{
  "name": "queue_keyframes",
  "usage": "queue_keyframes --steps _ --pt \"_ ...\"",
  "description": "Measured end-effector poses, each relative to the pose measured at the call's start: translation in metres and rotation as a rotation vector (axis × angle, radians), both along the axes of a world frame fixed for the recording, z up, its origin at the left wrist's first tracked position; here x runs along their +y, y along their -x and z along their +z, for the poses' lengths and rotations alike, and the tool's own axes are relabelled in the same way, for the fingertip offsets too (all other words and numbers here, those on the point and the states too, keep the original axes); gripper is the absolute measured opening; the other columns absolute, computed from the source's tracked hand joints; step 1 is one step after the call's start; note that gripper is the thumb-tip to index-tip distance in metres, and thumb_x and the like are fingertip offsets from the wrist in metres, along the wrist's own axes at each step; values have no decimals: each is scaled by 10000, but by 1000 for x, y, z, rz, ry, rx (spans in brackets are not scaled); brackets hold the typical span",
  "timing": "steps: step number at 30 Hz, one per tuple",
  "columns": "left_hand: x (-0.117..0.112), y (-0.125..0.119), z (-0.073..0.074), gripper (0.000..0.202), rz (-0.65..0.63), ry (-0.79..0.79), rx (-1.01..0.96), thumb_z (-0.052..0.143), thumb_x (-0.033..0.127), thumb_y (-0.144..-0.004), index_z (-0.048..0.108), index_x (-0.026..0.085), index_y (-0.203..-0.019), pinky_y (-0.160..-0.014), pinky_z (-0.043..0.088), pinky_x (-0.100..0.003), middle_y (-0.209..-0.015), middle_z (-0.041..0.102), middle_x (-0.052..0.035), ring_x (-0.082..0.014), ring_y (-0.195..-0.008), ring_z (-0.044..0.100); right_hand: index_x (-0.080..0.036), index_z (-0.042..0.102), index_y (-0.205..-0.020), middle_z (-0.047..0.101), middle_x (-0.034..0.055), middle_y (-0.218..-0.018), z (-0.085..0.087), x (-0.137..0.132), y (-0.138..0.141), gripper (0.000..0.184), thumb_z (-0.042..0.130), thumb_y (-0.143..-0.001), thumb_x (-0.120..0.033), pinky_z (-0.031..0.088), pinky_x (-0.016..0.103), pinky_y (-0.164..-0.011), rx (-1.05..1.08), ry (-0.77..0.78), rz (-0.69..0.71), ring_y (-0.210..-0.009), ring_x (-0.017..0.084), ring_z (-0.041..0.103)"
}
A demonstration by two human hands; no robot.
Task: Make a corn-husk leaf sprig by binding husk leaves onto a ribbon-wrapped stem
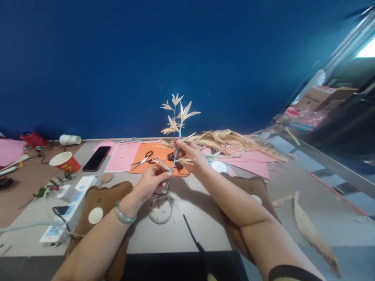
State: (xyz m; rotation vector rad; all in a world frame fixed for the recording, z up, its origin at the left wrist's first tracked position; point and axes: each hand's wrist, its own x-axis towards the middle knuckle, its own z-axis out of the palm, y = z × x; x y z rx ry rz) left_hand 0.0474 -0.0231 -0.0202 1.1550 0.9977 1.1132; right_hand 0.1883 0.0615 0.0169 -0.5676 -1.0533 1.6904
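Note:
Both hands hold up a branch of pale, pointed husk flowers (185,113) on a thin bluish-green stem. My left hand (154,180), with a jade-like bangle (125,214) on its wrist, pinches the stem's lower end. Higher up, my right hand (191,154) grips the same stem between thumb and fingers. Behind the hands, scissors with black handles (144,159) lie on an orange sheet (139,156). Below the left hand, a loop of thin wire or cord (160,210) rests on the tabletop.
Dried husks (222,140) and pink paper (254,160) lie behind on the right. Leftward are a black phone (97,159), a red paper cup (68,162) and a white power strip (74,207). Brown cushioned pads (99,195) sit under the forearms. A blue wall (175,58) rises behind.

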Motion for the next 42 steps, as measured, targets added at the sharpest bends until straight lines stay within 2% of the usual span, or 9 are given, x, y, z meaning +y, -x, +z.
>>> queue_keyframes --steps 4,8,12,14,18,25,29,35,42 --pt "3 2 -6 262 109 -33 -44 723 376 -705 640 128 -716 -425 282 -192 -506 515 24 -56 -442 432 -188 675 -903 621 -35 -712 -4 2 1 336 755 -653 -398 451 225 -495 -11 -33 21 -491 57 487" --pt "8 5 -10 274 283 -55 -94 737 382 -681 650 124 -712 -400 274 -183 -525 551 11 -50 -425 431 -179 679 -920 616 -21 -690 -14 6 5 279 677 -714 -367 381 190 -445 -105 -71 -55 -484 52 474" --pt "9 3 -7 304 359 -54 -82 739 406 -671 653 117 -711 -371 241 -174 -468 522 26 -36 -377 386 -166 674 -858 643 4 -727 -25 1 12 230 715 -655 -266 436 207 -518 -239 -281 -24 -574 84 541" --pt "7 1 -3 329 351 -41 -74 735 430 -668 650 113 -700 -371 254 -173 -436 503 31 -41 -370 389 -160 656 -810 650 24 -776 -29 -4 15 241 752 -632 -292 475 234 -574 -259 -357 -21 -639 111 579" --pt "5 -2 1 385 315 5 -74 744 476 -636 632 110 -683 -386 303 -175 -432 530 13 -53 -370 423 -159 621 -778 632 26 -735 -30 -13 19 295 768 -643 -376 483 262 -577 -284 -367 -90 -619 127 587" --pt "2 -4 5 385 276 6 -111 742 487 -640 595 134 -686 -450 382 -195 -456 546 10 -80 -422 483 -169 608 -759 597 -4 -613 -22 -19 18 279 729 -697 -413 451 250 -481 -274 -383 -64 -509 115 548" --pt "0 -5 9 371 285 20 -62 712 486 -677 594 134 -684 -462 382 -204 -452 550 2 -82 -418 472 -166 609 -747 606 8 -650 -23 -19 18 284 714 -710 -427 463 250 -501 -291 -435 -105 -537 114 556" --pt "-1 -4 7 343 286 -25 -12 669 458 -732 598 127 -677 -488 369 -208 -455 549 0 -85 -439 479 -158 594 -746 571 3 -648 -26 -19 18 288 672 -749 -435 458 259 -516 -308 -447 -85 -549 116 541" --pt "-2 -5 8 290 225 1 -113 663 422 -741 562 155 -693 -483 347 -201 -463 510 34 -72 -433 443 -159 590 -695 548 1 -623 -16 -24 15 299 644 -770 -443 433 241 -525 -369 -416 -72 -552 107 504"
